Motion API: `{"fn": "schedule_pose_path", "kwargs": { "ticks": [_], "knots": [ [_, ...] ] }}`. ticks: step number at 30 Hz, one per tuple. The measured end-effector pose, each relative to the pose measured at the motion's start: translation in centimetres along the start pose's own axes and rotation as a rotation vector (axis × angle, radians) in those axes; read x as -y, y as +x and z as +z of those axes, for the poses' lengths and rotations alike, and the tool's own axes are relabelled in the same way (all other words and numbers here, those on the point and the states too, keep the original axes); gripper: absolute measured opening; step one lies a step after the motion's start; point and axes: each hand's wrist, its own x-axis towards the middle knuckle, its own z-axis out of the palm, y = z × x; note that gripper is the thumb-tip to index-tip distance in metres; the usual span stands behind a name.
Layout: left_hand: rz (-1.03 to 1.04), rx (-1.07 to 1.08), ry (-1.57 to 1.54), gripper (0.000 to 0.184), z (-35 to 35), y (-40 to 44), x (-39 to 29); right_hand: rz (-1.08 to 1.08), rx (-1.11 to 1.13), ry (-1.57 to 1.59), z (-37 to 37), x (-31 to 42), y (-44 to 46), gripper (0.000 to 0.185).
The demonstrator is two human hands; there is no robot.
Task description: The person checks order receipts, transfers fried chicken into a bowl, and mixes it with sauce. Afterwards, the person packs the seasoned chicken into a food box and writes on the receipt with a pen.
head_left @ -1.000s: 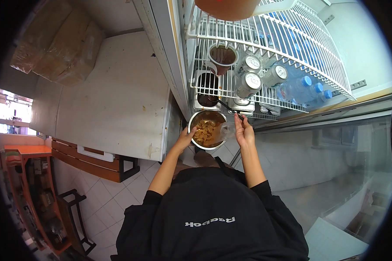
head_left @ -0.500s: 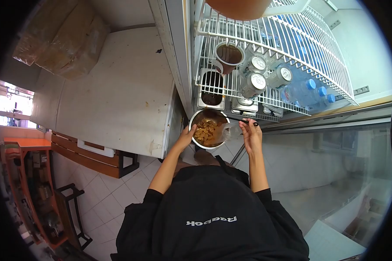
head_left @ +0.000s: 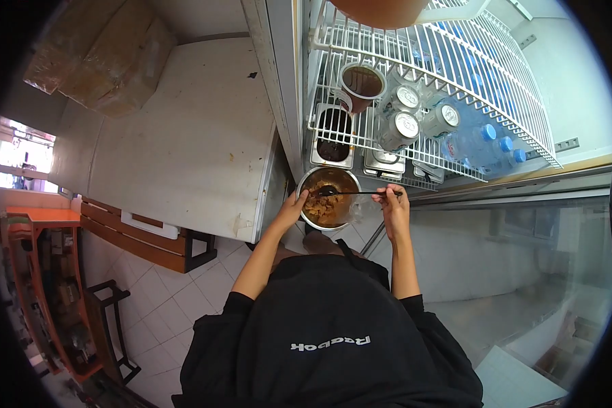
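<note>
My left hand grips the left rim of a metal bowl that holds brownish-orange food pieces. In my right hand is the handle of a black ladle, its head over the food inside the bowl. A clear plastic bag hangs at the bowl's right side, near my right fingers. Just beyond the bowl, inside the fridge, is a metal container of dark sauce.
Wire shelves hold a brown-filled tub, cans and blue-capped bottles. Lidded metal containers stand right of the sauce. A white worktop lies left; a glass door is at the right.
The ladle has moved from the dark sauce container to over the food in the bowl. My right hand has shifted slightly right and still holds its handle.
</note>
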Motion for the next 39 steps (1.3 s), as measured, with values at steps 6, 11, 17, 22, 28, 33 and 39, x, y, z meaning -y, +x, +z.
{"fn": "schedule_pose_path", "kwargs": {
  "ticks": [6, 11, 17, 22, 28, 33, 39],
  "knots": [
    [0.034, -0.012, -0.003, 0.055, 0.0, 0.0, 0.2, 0.074, -0.072, 0.110, -1.4, 0.2, 0.4, 0.017],
    [0.009, -0.023, 0.014, 0.055, -0.2, -0.6, -0.9, 0.106, -0.231, 0.215, -2.5, -0.7, 0.7, 0.023],
    [0.039, -0.009, 0.009, 0.056, -0.3, -0.4, -0.9, 0.237, -0.403, 0.249, -2.6, -2.5, 1.3, 0.028],
    [0.074, 0.011, -0.016, 0.056, -0.4, 0.2, 0.0, 0.318, -0.426, 0.288, -3.2, -3.4, 2.0, 0.029],
    [0.060, 0.001, 0.016, 0.056, -0.7, 0.3, -0.4, 0.345, -0.413, 0.295, -2.8, -2.3, 2.7, 0.025],
    [0.054, -0.003, -0.018, 0.056, -0.7, -0.3, -2.0, 0.292, -0.398, 0.379, -2.2, -1.7, 3.8, 0.014],
    [0.043, -0.012, -0.001, 0.053, -0.9, 0.5, -0.6, 0.012, -0.361, 0.229, 2.3, -0.2, 5.3, 0.017]
  ]
}}
